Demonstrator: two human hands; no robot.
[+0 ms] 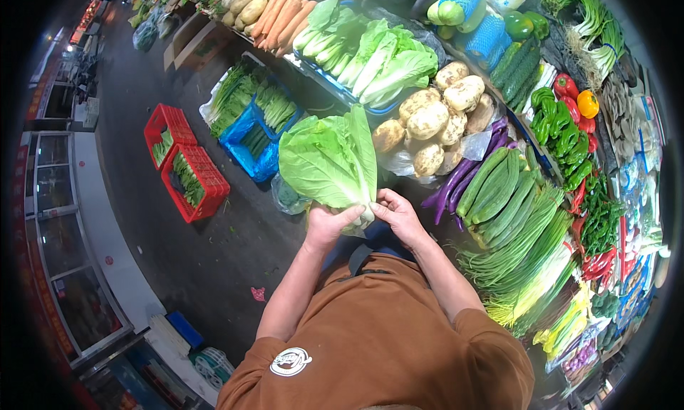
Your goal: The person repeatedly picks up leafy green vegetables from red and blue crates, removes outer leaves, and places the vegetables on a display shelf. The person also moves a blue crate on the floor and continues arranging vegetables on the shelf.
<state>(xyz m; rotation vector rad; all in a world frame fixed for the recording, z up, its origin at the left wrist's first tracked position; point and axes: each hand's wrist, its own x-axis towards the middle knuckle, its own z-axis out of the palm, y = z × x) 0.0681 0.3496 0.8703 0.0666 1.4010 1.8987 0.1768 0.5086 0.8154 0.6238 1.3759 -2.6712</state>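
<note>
A head of leafy green lettuce (331, 161) is held up in front of my waist, its leaves pointing away from me and its pale base towards me. My left hand (330, 225) grips it from the left, thumb across the base. From the right, the thumb and fingers of my right hand (396, 215) pinch the base and the edge of an outer leaf. Both thumbtips nearly meet at the white stem end. Beyond the held head, more lettuce heads (393, 62) lie in a blue-rimmed crate (342, 96).
Potatoes (427, 121), purple eggplants (462, 177), green gourds (497, 188) and long green stalks (513, 266) are piled close on my right. Carrots (283, 22) lie at the far edge. On the floor to the left stand red crates (214, 175) and a blue-lined crate (240, 153) of greens.
</note>
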